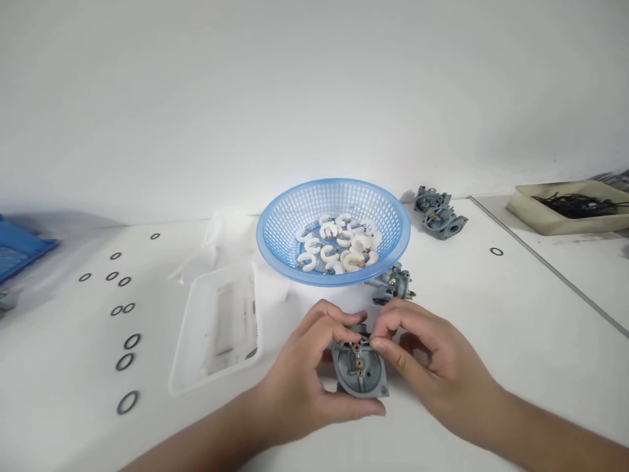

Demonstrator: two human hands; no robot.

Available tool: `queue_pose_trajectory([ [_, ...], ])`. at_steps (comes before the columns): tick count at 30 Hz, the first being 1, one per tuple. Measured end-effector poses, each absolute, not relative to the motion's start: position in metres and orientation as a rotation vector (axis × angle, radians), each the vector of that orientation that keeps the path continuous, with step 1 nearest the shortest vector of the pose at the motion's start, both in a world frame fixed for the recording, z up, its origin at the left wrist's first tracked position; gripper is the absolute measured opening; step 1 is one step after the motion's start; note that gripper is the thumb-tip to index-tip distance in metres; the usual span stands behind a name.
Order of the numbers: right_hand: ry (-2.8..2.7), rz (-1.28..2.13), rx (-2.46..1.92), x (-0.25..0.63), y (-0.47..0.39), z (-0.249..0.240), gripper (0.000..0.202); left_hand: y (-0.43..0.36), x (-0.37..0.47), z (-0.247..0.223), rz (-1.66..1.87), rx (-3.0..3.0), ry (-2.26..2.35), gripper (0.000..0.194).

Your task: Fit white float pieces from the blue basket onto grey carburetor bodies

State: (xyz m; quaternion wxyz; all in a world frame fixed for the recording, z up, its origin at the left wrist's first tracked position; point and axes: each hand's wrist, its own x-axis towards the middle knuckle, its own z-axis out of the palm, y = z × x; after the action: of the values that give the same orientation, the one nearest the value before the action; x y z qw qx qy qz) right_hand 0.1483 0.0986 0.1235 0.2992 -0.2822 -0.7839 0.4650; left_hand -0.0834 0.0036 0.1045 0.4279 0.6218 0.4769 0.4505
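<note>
Grey metal body (367, 382) held just in front of a blue basket (314, 279).
The left hand (307, 377) clasps it between thumb and fingers; the right hand (439, 360) has thumb and forefinger narrow at its upper edge, gripping what I cannot tell. White C-shaped pieces (362, 244) fill the basket's bottom; 10 black rings (118, 363) lie far left.

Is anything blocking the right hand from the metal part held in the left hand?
Nothing visible: the right hand has its fingertips at the far edge of the metal part. The blue basket sits farther back.
</note>
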Motion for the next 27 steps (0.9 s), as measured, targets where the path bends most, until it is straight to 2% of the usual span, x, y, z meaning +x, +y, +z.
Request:
queue_pose_trajectory([
  [13, -2.054, 1.214, -0.772, 0.145, 0.095, 0.123, 0.027, 0.006, -0.088, 0.096, 1.175, 1.64, 1.171, 0.074],
  [27, -2.084, 1.117, -0.63, 0.149, 0.096, 0.123, 0.016, 0.006, -0.093, 0.1, 1.189, 1.745, 1.065, 0.072],
])
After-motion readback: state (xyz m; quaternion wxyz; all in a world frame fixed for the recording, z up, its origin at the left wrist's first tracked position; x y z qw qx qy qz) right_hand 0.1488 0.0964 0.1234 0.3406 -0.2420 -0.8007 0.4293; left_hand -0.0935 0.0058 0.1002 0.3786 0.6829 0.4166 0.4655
